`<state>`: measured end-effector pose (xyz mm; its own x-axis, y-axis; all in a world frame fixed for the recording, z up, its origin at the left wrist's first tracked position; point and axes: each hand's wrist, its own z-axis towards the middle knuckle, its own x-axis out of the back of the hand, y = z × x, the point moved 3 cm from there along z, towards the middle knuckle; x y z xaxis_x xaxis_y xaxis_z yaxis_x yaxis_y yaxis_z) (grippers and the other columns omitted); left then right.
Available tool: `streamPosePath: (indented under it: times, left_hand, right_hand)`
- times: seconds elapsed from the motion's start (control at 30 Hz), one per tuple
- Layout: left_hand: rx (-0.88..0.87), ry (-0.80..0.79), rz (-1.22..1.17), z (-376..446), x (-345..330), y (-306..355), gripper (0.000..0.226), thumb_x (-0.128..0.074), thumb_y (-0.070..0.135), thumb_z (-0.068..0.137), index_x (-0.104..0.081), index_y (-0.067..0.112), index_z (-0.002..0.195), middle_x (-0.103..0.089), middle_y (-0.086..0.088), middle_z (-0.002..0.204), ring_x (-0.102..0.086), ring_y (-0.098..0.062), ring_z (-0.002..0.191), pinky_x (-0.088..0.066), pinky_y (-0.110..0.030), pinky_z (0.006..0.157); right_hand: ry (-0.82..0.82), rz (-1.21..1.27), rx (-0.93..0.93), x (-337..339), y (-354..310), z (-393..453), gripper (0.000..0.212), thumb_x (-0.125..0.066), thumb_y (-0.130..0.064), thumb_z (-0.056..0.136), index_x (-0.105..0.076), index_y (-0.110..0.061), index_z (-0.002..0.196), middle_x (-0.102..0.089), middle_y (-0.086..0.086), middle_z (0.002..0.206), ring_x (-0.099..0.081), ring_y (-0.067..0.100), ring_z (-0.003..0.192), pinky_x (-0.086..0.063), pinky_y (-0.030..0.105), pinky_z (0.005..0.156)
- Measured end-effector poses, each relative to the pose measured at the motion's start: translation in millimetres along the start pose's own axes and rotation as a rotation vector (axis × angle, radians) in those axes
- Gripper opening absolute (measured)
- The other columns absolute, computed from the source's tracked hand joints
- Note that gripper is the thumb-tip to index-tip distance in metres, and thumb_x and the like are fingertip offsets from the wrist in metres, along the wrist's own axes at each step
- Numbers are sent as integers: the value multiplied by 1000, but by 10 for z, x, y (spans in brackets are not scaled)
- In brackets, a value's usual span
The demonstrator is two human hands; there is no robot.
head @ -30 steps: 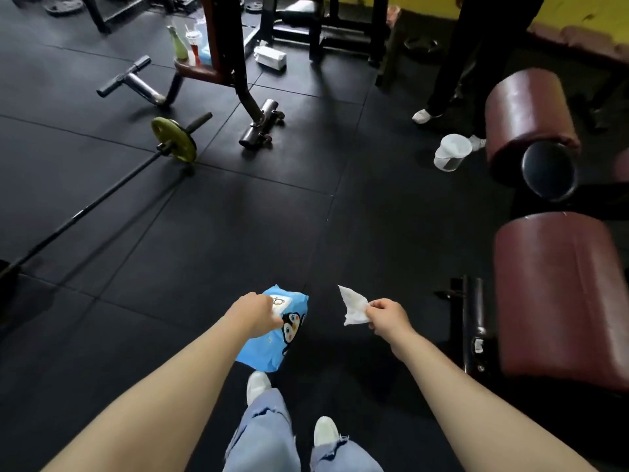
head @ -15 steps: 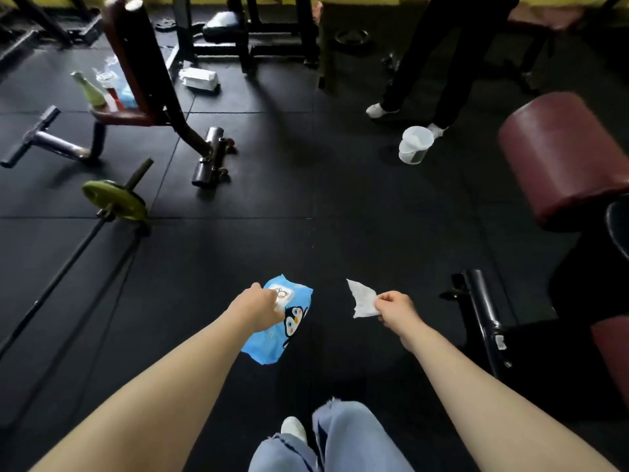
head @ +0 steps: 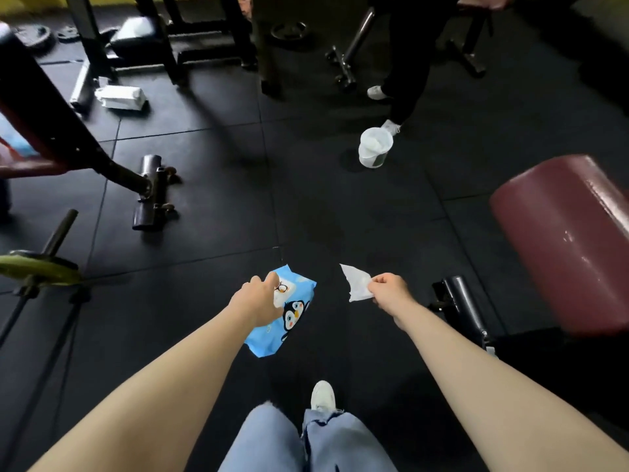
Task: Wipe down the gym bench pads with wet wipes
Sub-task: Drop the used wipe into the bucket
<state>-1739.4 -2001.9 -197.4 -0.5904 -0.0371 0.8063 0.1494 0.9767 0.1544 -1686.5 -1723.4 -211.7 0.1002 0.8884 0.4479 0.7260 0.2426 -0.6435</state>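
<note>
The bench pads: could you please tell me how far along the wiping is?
Done: a white wipe is out, pinched in the right hand. In hand: the left hand grips the blue wipe pack. Left: the maroon bench pad on the right is not yet touched by the wipe.

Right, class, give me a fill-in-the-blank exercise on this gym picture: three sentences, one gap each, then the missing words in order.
1. The left hand holds a blue wipes pack printed with a cartoon ____.
2. The right hand pinches a single white ____ between thumb and fingers.
3. The bench pad to the person's right is dark ____ in colour.

Missing words: penguin; wipe; red
</note>
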Motion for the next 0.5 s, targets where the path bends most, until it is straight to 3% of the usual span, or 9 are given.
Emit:
streamPosePath:
  times: [0.2,0.33,0.5]
  left_hand:
    - [-42,-25,23,942,600,148,60,-66,37,85,-33,25,134,-49,-7,115,-54,-24,95,-53,-35,75]
    - [-86,-54,53,1669,1049,199,61,-67,38,84,-34,25,133,-50,-6,114,-57,-25,94,-56,-37,78]
    - [-146,-54,123,2518,1660,300,65,-66,37,83,-31,24,136,-48,-6,113,-55,-25,96,-55,-38,77]
  right_hand:
    - [66,-45,-29,149,-527,701,14,-45,-9,78,-52,-18,69,-51,2,67,-41,20,59,-31,25,51]
    - [103,-12,-45,215,-914,1193,10,-42,-9,73,-42,-18,69,-39,6,69,-32,20,65,-24,31,56]
    - [182,64,-115,325,-1372,1752,10,-44,-11,73,-49,-20,74,-41,5,73,-35,20,68,-29,34,61]
